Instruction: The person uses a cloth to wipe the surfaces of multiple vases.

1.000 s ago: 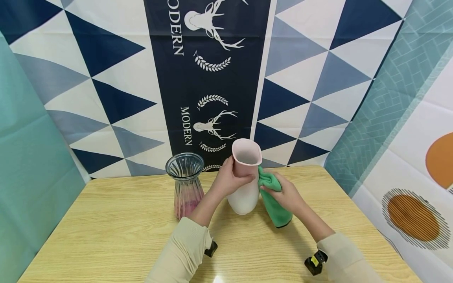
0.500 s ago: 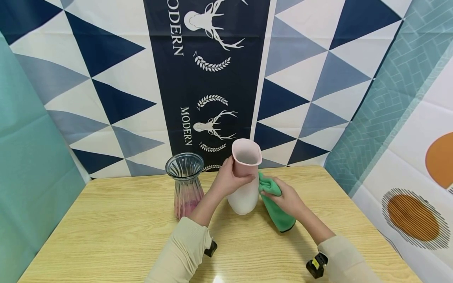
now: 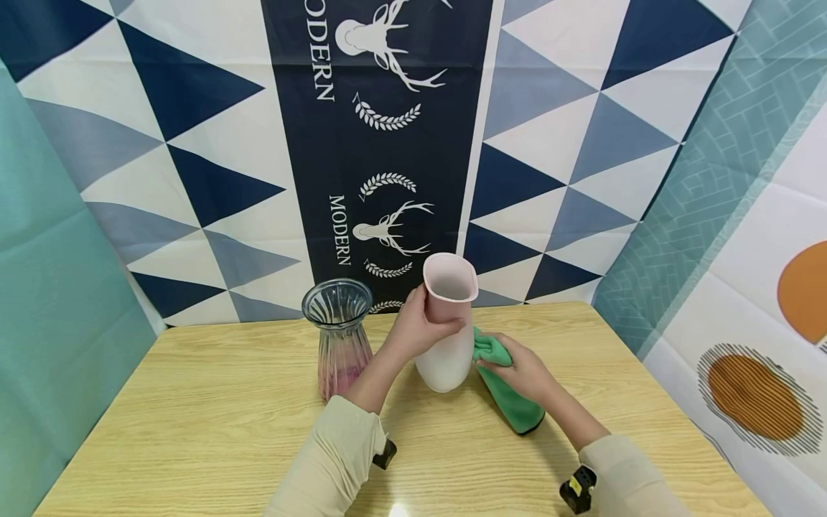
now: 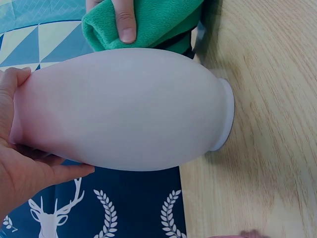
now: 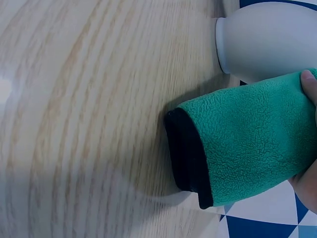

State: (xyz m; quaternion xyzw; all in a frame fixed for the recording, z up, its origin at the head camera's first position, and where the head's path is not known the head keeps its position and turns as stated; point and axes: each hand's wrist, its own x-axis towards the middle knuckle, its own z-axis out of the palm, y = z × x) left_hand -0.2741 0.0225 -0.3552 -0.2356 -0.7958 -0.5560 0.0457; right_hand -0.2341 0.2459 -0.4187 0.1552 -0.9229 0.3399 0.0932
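A vase [image 3: 444, 357], pale pink at the neck and white below, stands upright near the middle of the table in the head view. My left hand [image 3: 416, 327] grips it round the neck, thumb across the front. On the vase's right side, my right hand [image 3: 522, 368] holds a folded green cloth [image 5: 252, 141] with dark edging, pressed against the vase wall. In the left wrist view a finger [image 4: 125, 25] of the right hand lies on the cloth beside the vase's body. The cloth's lower end hangs down toward the tabletop.
A ribbed glass vase [image 3: 342, 352], bluish at the rim and pink at the base, stands left of my left forearm. The light wooden table [image 3: 194, 431] ends at a patterned wall covering [image 3: 388, 158] behind. Patterned hangings flank both sides.
My right hand and the green cloth have slid down the right side of the vase. My left hand and both vases have stayed in place.
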